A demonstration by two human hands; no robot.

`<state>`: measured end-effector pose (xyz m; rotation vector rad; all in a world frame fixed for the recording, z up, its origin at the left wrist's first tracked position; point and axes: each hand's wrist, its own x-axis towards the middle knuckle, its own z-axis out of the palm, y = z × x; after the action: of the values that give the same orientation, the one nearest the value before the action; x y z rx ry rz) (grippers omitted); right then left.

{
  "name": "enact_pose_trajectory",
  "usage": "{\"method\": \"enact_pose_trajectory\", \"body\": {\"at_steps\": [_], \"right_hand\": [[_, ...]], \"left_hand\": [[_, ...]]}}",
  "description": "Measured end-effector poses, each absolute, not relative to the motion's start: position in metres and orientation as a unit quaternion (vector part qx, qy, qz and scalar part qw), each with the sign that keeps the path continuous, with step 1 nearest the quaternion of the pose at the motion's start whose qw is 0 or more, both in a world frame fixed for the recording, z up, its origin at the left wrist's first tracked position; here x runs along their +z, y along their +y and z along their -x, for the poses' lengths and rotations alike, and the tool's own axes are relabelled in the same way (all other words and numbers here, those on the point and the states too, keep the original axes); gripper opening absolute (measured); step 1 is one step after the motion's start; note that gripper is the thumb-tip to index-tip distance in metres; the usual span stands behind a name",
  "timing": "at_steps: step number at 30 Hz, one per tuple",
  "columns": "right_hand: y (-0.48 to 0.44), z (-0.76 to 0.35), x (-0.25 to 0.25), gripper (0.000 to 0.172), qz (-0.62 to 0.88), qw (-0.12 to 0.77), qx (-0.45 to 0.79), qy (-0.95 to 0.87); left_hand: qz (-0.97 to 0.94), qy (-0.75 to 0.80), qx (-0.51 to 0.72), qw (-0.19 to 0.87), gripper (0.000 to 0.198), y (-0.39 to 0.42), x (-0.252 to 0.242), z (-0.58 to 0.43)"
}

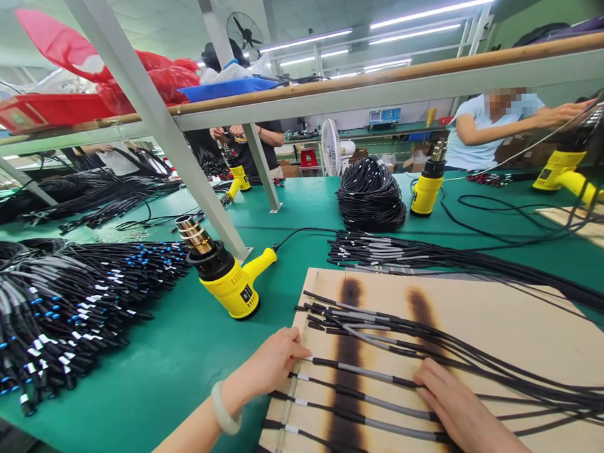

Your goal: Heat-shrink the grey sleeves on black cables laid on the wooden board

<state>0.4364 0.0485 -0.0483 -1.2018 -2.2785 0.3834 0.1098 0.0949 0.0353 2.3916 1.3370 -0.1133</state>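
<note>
My left hand (280, 357), with a pale bangle on the wrist, pinches the white-banded end of a black cable (348, 369) at the left edge of a scorched wooden board (490, 305). Farther along the same cable, just past its grey sleeve, my right hand (452, 403) has its thumb and fingers closed on it. Nearer to me, several similar cables (390, 419) lie side by side, partly under my right hand. A loose bunch of cables (386, 323) rests on the board beyond my hands. Two dark burn marks cross the wood.
A yellow heat gun (229, 283) stands nozzle up left of the board, with another heat gun (427, 184) farther back. Cable heaps (60, 310) cover the table's left side. A coiled bundle (371, 195) sits behind. A shelf post (173, 145) rises ahead; co-workers (488, 131) work across the table.
</note>
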Motion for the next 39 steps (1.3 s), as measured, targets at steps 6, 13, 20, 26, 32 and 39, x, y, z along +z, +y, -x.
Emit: {"method": "enact_pose_trajectory", "body": {"at_steps": [6, 13, 20, 26, 32, 39], "right_hand": [[0.047, -0.462, -0.057, 0.024, 0.440, 0.286, 0.074, -0.848], [0.042, -0.475, -0.053, 0.026, 0.455, 0.281, 0.097, -0.839], [0.044, -0.479, -0.055, 0.026, 0.442, 0.283, 0.066, -0.848], [0.045, -0.483, -0.058, 0.020, 0.461, 0.271, 0.065, -0.842], [0.058, -0.469, -0.059, 0.019, 0.487, 0.263, 0.108, -0.826], [0.081, -0.460, -0.069, 0.024, 0.491, 0.261, 0.061, -0.829]], "left_hand": [[-0.856, 0.483, -0.046, 0.177, 0.025, 0.094, 0.030, -0.110], [-0.857, 0.486, -0.036, 0.167, 0.027, 0.090, 0.026, -0.107], [-0.858, 0.486, -0.036, 0.162, 0.028, 0.090, 0.023, -0.107], [-0.860, 0.475, -0.047, 0.180, 0.029, 0.087, 0.038, -0.109], [-0.858, 0.505, -0.036, 0.088, 0.037, 0.101, 0.050, -0.125], [-0.878, 0.477, -0.018, 0.025, 0.025, 0.129, 0.030, -0.148]]}}
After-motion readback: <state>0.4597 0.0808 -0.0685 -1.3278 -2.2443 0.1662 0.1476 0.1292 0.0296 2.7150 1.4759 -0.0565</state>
